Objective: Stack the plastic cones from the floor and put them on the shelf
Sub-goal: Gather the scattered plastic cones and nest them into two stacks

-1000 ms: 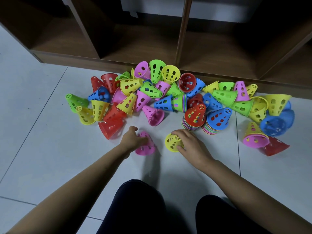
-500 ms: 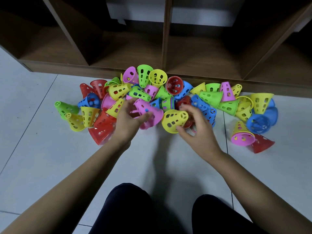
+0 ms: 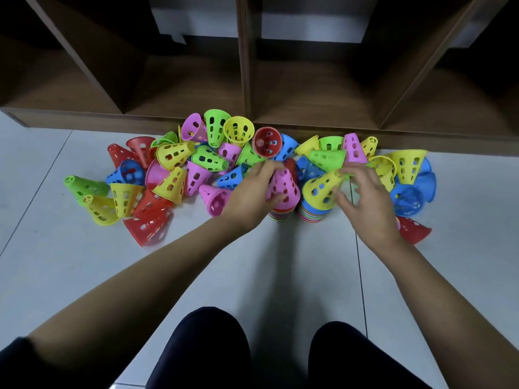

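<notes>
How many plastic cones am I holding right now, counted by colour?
Pink perforated plastic cone, in left hand: 1
Yellow perforated plastic cone, in right hand: 1
Total: 2

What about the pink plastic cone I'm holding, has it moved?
Yes: the pink cone went from floor tiles, away from you, onto the left multicoloured cone stack.

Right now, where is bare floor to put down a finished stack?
Bare grey floor tiles lie between the dark-clad knees and the two multicoloured cone stacks, left of the outermost green plastic cone, and right of the far-right red plastic cone. Crowded: the loose-cone pile along the brown wooden shelf base.
</notes>
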